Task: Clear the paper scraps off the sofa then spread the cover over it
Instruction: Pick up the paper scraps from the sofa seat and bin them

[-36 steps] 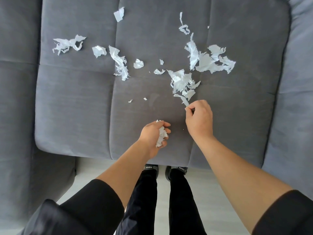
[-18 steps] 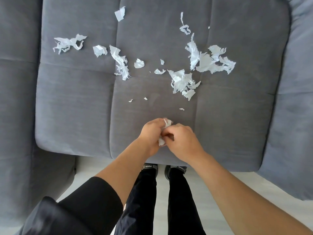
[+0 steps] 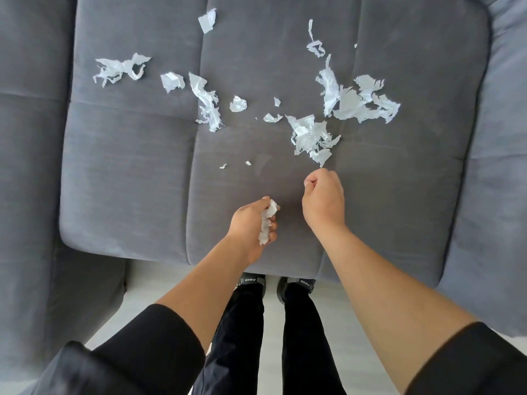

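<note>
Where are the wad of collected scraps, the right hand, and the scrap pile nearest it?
wad of scraps point(image 3: 266, 223): head view, its middle.
right hand point(image 3: 323, 201): head view, its back.
nearest scrap pile point(image 3: 310, 136): head view, its centre.

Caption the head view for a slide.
Left hand clutching gathered white paper scraps, right hand reaching toward torn pieces littering the grey upholstered sofa.

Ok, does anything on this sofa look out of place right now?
Yes. Torn white paper scraps litter the grey sofa seat, mostly its far half. The left hand holds a wad of scraps; the right hand is closed just short of the nearest pile.
</note>
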{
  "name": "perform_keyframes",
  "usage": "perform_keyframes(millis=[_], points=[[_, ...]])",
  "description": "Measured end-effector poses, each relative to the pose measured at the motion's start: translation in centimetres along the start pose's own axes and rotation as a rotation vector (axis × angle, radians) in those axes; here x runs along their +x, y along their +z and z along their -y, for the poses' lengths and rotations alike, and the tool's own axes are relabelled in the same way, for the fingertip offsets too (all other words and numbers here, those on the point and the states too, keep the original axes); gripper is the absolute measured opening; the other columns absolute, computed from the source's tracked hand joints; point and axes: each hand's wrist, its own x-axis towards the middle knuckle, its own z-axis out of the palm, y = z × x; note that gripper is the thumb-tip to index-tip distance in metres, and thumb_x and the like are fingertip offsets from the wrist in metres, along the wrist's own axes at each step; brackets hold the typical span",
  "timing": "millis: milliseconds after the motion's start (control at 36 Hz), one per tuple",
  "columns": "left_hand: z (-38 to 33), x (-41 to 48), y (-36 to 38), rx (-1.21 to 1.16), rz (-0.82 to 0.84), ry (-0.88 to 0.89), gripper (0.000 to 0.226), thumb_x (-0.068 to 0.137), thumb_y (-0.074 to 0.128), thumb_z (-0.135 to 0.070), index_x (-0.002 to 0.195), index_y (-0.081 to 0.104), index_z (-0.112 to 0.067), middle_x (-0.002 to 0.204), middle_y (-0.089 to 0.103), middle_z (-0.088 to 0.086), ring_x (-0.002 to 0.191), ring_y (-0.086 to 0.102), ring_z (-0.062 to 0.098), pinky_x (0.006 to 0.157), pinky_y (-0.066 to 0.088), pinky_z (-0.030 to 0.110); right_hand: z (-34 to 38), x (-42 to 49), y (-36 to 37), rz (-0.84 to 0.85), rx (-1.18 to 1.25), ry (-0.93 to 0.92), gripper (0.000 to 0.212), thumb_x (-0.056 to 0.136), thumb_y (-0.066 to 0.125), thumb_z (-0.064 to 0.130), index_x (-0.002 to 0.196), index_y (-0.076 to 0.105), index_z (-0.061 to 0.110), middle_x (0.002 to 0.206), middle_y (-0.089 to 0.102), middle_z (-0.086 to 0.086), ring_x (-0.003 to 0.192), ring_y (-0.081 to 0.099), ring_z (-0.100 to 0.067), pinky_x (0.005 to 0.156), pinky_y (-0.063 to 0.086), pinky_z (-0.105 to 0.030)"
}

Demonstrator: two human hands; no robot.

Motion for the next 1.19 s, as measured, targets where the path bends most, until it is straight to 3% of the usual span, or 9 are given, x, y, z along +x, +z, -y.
perform_keyframes(millis=[194, 333, 417, 556, 694, 889, 1028, 1111, 1194], points=[[-0.1, -0.4, 0.9, -0.044, 0.123, 0.141, 0.009, 0.099, 0.055, -0.01, 0.107, 0.056, -0.005, 0.077, 0.069, 0.012, 0.061, 0.066, 0.019, 0.056, 0.047, 0.026, 2.8, -4.1, -1.8, 0.192, 0.293, -0.197, 0.012, 0.091, 0.065, 0.011, 0.085, 0.069, 0.02, 0.096, 0.061, 0.006, 0.083, 0.059, -0.002, 0.075, 0.044, -0.01], [-0.9, -0.3, 1.7, -0.052, 0.126, 0.147, 0.024, 0.099, 0.044, 0.008, 0.117, 0.059, 0.002, 0.083, 0.064, 0.018, 0.049, 0.064, 0.017, 0.041, 0.046, 0.02, 1.9, -5.7, -2.7, 0.349, 0.211, -0.276, 0.022, 0.085, 0.069, 0.007, 0.095, 0.07, 0.027, 0.093, 0.067, 0.009, 0.094, 0.058, 0.003, 0.078, 0.041, -0.004], [-0.7, 0.2, 1.7, 0.017, 0.101, 0.152, 0.021, 0.1, 0.047, 0.005, 0.113, 0.063, 0.001, 0.092, 0.07, 0.017, 0.065, 0.068, 0.02, 0.055, 0.054, 0.027, 1.4, -5.0, -3.0, 0.155, 0.241, -0.279, 0.017, 0.084, 0.068, 0.011, 0.096, 0.069, 0.023, 0.085, 0.071, 0.013, 0.092, 0.06, 0.0, 0.08, 0.044, -0.013], [-0.6, 0.3, 1.3, 0.005, 0.057, 0.095, 0.023, 0.099, 0.046, -0.005, 0.109, 0.067, -0.006, 0.071, 0.055, 0.003, 0.053, 0.046, 0.014, 0.041, 0.033, 0.021, 0.6, 0.2, -3.0, -0.16, 0.227, -0.033, 0.013, 0.088, 0.068, 0.025, 0.098, 0.06, 0.023, 0.086, 0.063, 0.007, 0.08, 0.061, -0.015, 0.076, 0.046, -0.03], [-0.1, 0.4, 1.1, -0.012, 0.046, 0.042, 0.018, 0.097, 0.055, -0.017, 0.103, 0.069, -0.008, 0.064, 0.045, -0.001, 0.051, 0.035, 0.013, 0.044, 0.024, 0.023, 0.4, 3.7, -2.4, -0.059, 0.076, -0.016, 0.017, 0.09, 0.067, 0.025, 0.105, 0.06, 0.021, 0.106, 0.053, 0.0, 0.084, 0.05, -0.012, 0.073, 0.038, -0.027], [-0.1, 0.2, 1.6, -0.1, 0.118, 0.057, 0.025, 0.099, 0.058, -0.03, 0.107, 0.068, -0.009, 0.066, 0.051, 0.001, 0.052, 0.044, 0.014, 0.048, 0.032, 0.024, 1.4, 2.0, -2.0, -0.169, 0.1, -0.167, 0.005, 0.088, 0.067, 0.02, 0.084, 0.067, 0.016, 0.088, 0.062, -0.002, 0.08, 0.059, -0.018, 0.074, 0.043, -0.03], [-0.6, 0.6, 2.9, -0.013, 0.231, 0.136, 0.032, 0.097, 0.059, -0.042, 0.109, 0.067, -0.013, 0.078, 0.06, 0.005, 0.06, 0.047, 0.02, 0.054, 0.034, 0.028, 1.8, -2.7, -1.8, 0.073, 0.02, -0.403, 0.015, 0.087, 0.066, 0.021, 0.071, 0.067, 0.017, 0.078, 0.058, 0.004, 0.078, 0.055, -0.02, 0.066, 0.043, -0.033], [-1.0, 0.7, 3.3, 0.085, 0.15, 0.189, 0.022, 0.101, 0.055, -0.024, 0.108, 0.07, -0.01, 0.074, 0.066, 0.004, 0.061, 0.056, 0.02, 0.053, 0.039, 0.026, 1.0, -4.1, -1.6, 0.213, -0.04, -0.528, 0.009, 0.081, 0.063, 0.016, 0.079, 0.071, 0.016, 0.089, 0.059, 0.012, 0.093, 0.047, -0.017, 0.072, 0.044, -0.029], [-1.5, 0.9, 3.1, 0.079, 0.075, 0.223, 0.025, 0.101, 0.046, -0.006, 0.113, 0.067, 0.0, 0.072, 0.064, 0.007, 0.046, 0.052, 0.016, 0.041, 0.034, 0.021, 0.6, -3.2, -2.1, 0.093, 0.065, -0.491, 0.011, 0.08, 0.061, 0.015, 0.083, 0.072, 0.017, 0.091, 0.063, 0.006, 0.091, 0.054, -0.017, 0.08, 0.045, -0.027]])
